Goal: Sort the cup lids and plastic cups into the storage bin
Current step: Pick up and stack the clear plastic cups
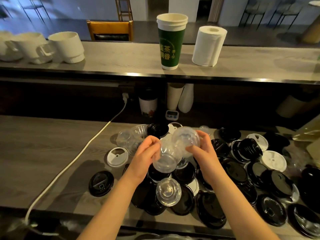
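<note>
My left hand grips a clear plastic cup above the pile. My right hand holds a second clear plastic cup beside it, and the two cups touch. A third clear cup lies below them on black lids. More clear cups lie to the left. Several black lids and white lids cover the wooden counter to the right. A white lid and a black lid lie apart on the left. No storage bin is visible.
A white power cable runs diagonally across the counter's left side. On the raised shelf stand a green paper cup stack, a paper towel roll and white mugs. A small timer and cups sit under the shelf.
</note>
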`<state>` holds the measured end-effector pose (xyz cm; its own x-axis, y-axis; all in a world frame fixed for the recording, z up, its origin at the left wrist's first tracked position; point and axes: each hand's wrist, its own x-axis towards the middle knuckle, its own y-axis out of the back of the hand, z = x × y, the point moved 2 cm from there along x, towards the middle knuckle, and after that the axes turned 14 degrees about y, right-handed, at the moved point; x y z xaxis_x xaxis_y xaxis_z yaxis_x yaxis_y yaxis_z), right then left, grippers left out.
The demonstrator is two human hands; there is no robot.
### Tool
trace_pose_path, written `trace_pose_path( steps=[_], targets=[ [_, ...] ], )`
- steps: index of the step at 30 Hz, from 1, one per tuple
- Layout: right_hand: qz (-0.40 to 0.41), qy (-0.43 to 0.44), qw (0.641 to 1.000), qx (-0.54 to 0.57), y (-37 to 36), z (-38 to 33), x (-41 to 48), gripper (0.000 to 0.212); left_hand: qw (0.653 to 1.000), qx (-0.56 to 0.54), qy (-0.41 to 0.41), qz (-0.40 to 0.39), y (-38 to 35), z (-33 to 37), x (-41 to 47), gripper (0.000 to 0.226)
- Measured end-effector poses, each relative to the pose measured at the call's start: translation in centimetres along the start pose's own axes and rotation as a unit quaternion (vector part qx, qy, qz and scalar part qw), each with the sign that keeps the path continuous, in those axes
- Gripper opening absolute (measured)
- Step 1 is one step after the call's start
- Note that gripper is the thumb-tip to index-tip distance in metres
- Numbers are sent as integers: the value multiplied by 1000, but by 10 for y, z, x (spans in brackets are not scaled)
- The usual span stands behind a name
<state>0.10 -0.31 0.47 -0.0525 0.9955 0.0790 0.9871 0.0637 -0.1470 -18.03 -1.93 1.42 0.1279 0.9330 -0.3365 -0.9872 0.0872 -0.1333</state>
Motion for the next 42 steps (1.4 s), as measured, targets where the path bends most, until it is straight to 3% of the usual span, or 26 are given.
trace_pose_path(
  steps=[7, 11, 15, 19, 26, 29, 34, 37, 42],
  targets=[
    [-132, 5, 991, 10, -7, 2, -4, 59, 998, -51, -21, 43, -13, -7, 6, 14],
    [-221, 18, 974, -38, -9, -4, -7, 89, 993, -72, -47, 77, -15, -11, 7, 20],
    [-192, 49, 973, -117, -16, 0, -8, 103, 993, -56, -67, 85, -19, -11, 8, 14],
    [-158, 57, 977, -133, -16, -1, -10, 95, 992, -28, -73, 100, -21, -10, 7, 34],
    [-157, 28, 987, -31, -20, 5, -13, 109, 966, 13, -126, 226, -17, -19, 10, 47],
    [-118, 5, 992, 51, -22, 5, -14, 99, 967, -8, -133, 219, -18, -23, 5, 40],
    [-87, -28, 987, 132, -24, 7, -15, 104, 963, 4, -143, 228, -14, -26, 3, 42],
    [-130, -26, 985, 109, -24, 7, -15, 100, 969, -1, -132, 206, -17, -28, 5, 52],
    [-164, -10, 986, -17, -23, 8, -17, 88, 988, 28, -66, 136, -20, -26, 9, 34]
  ],
)
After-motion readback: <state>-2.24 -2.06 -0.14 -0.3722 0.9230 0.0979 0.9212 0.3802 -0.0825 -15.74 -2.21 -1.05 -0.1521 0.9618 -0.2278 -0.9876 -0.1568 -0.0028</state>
